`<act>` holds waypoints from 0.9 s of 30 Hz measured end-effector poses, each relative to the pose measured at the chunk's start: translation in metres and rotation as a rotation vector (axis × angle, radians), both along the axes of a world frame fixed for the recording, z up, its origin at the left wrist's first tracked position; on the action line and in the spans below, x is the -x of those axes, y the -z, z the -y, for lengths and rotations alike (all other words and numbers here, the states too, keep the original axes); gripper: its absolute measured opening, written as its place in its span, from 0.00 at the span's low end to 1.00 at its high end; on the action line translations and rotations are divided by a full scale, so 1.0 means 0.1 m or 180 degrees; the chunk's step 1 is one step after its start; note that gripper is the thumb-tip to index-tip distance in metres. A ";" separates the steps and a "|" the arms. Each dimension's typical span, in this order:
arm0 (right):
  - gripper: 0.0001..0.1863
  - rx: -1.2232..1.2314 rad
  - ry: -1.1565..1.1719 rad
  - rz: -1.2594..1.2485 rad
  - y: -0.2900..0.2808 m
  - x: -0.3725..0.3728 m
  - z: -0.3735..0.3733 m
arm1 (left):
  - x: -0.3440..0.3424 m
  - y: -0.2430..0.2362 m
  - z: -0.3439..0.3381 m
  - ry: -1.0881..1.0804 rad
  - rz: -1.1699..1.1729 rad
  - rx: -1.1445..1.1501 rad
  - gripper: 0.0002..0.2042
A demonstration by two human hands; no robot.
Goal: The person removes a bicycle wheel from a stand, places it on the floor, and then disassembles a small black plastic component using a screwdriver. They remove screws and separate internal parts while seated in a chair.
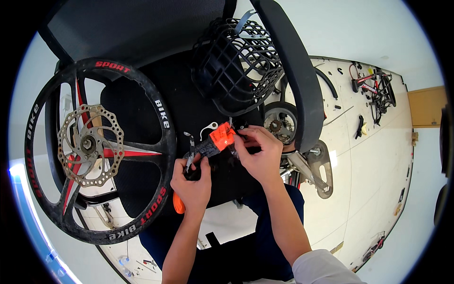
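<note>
A short dark grey piece (pixel 208 150) with a bright orange wrap (pixel 221 136) on its far end lies between my hands over the black chair seat. My left hand (pixel 193 184) is closed around its near end, fingers pressed together. At the orange end, my right hand (pixel 261 152) pinches the wrap between thumb and fingers. A rounded orange end (pixel 178 203) sticks out beneath my left hand; I cannot tell whether it is gripped. Just beyond my left fingers are a thin metal strip (pixel 190 144) and a white hooked piece (pixel 208 128).
A black three-spoke bicycle wheel (pixel 163 189) with a brake disc (pixel 90 177) leans at the left. A black bicycle basket (pixel 236 66) sits at the back, beside the chair's armrest (pixel 298 71). Bicycle parts (pixel 376 90) lie on the pale floor (pixel 364 156) at right.
</note>
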State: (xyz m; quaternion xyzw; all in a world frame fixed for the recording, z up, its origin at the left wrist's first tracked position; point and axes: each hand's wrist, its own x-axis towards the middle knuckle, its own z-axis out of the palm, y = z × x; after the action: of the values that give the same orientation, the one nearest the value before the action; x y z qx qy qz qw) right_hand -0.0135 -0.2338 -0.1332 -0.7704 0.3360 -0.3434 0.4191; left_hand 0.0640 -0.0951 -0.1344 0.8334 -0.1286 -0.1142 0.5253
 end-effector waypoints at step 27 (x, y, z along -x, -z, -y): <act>0.08 -0.1439 0.0576 0.0029 0.21 -0.05 -0.06 | -0.10 -0.12 -0.11 0.0176 -0.3031 0.1956 0.11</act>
State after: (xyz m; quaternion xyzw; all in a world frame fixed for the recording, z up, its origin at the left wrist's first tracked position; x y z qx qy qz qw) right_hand -0.0086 -0.2282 -0.1540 -0.6222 0.4700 -0.2992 0.5499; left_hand 0.0741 -0.0839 -0.1227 0.4951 0.0733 -0.4485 0.7405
